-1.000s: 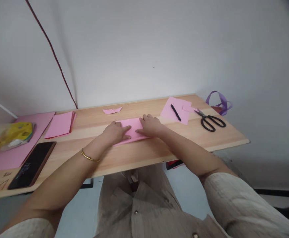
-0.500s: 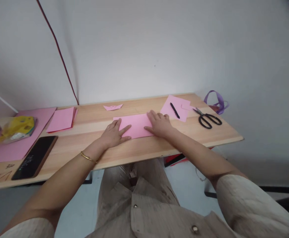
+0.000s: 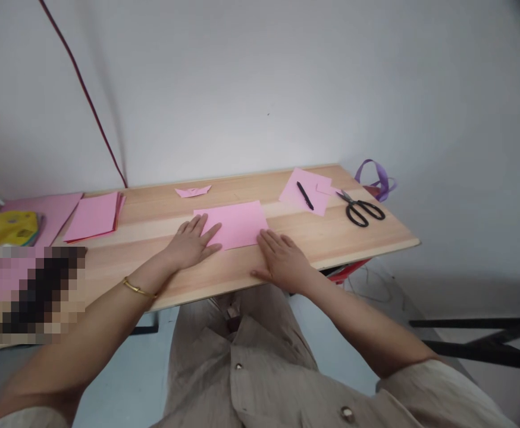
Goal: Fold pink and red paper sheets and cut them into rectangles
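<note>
A pink sheet of paper (image 3: 235, 223) lies flat on the wooden table, in front of my body. My left hand (image 3: 193, 242) rests with spread fingers on its left end, and a gold bracelet circles that wrist. At the sheet's lower right corner is my right hand (image 3: 282, 258); its fingertips touch the paper, with the thumb held apart and nothing in the grasp. Behind the sheet sits a small folded pink paper shape (image 3: 193, 191).
On the right lie a black pen (image 3: 305, 195) on pink paper (image 3: 290, 189) and black-handled scissors (image 3: 359, 209). At left are stacked pink sheets (image 3: 93, 217), a yellow packet (image 3: 12, 228) and a blurred-out dark object (image 3: 41, 291). A purple strap (image 3: 378, 175) hangs past the table's (image 3: 367, 238) right end.
My right hand has slid from the upper right part of the pink sheet down to its lower right corner, uncovering that end. The left hand stays on the sheet. The view has shifted slightly.
</note>
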Demonstrator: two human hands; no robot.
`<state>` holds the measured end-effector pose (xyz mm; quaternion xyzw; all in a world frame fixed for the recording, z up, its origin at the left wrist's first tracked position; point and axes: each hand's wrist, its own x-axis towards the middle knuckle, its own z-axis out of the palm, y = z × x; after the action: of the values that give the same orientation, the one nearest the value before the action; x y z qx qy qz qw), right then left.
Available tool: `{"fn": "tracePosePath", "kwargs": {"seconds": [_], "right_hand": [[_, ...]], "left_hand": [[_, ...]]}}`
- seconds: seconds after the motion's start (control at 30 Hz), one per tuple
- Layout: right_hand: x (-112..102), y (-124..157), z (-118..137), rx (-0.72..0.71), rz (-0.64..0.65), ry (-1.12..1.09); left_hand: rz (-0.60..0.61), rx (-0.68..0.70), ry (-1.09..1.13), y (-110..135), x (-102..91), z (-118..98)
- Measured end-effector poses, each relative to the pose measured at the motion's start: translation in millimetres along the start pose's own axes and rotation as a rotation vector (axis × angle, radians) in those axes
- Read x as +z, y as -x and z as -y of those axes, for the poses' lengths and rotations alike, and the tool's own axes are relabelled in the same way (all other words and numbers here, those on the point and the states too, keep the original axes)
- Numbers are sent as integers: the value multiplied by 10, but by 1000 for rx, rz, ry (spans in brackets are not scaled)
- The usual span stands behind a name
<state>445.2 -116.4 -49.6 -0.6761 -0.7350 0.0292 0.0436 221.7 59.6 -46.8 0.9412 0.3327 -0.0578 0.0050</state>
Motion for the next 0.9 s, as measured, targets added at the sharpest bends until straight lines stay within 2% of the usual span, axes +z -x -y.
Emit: {"fn": "tracePosePath", "kwargs": {"seconds": [0.1, 0.17, 0.3, 0.4, 0.47, 0.5, 0.6, 0.7, 0.77, 0.83, 0.9], "right_hand": [[-47, 128, -174, 29, -17, 45], [-94, 112, -225, 15, -28, 53], [-251, -98, -282, -13, 21, 107], [-370, -251, -297, -93, 100, 211], [-419, -310, -275, -168, 129, 276], [-432, -329, -256, -201, 137, 301], [-445, -375, -199, -264, 149, 350], [-470, -432, -181, -266, 126, 362], [-535, -474, -196, -270, 76, 348], [-649, -521, -225, -284, -33, 304], [-790, -583, -269, -257, -237, 199]], "left_hand": [[20, -31, 13, 123, -3, 77], [14, -76, 4, 240, -9, 145], [-3, -206, -33, 472, -84, 221], [-103, -253, -94, 528, -232, 97], [-225, -197, -95, 477, -350, -97], [-241, -128, -59, 428, -404, -221], [-146, 49, 77, 234, -502, -629], [-132, 87, 88, 28, -481, -937], [-168, 42, 100, -95, -425, -1006], [-229, -39, 203, -197, -375, -954], [-358, -121, 506, -270, -368, -813]]}}
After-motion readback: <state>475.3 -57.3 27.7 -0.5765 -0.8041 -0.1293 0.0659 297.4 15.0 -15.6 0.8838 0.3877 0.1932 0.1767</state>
